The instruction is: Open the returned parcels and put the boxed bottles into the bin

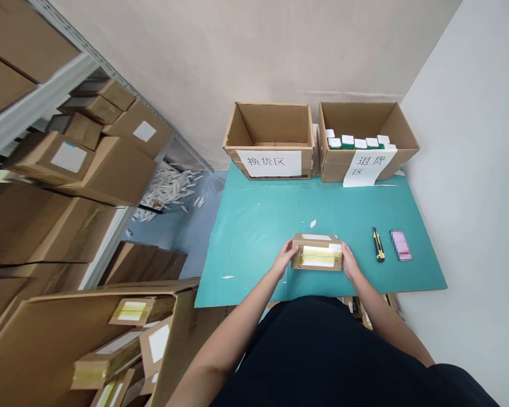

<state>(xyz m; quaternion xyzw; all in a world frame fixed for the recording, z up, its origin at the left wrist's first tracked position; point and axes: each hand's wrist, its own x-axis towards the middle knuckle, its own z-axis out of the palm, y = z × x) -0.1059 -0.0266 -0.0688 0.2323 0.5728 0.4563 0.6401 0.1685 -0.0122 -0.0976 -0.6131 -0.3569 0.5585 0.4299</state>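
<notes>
Head view, left grip (285, 258), right grip (348, 262) both closed on taped parcel (317, 255), knife (378, 245) alongside

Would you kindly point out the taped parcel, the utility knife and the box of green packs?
taped parcel (317, 257): head view, taped front face.
utility knife (378, 245): head view, middle of handle.
box of green packs (360, 116): head view, inner back wall.

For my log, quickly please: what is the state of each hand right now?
Left hand: closed on the left end of the taped cardboard parcel.
Right hand: closed on the right end of the same parcel.
</notes>
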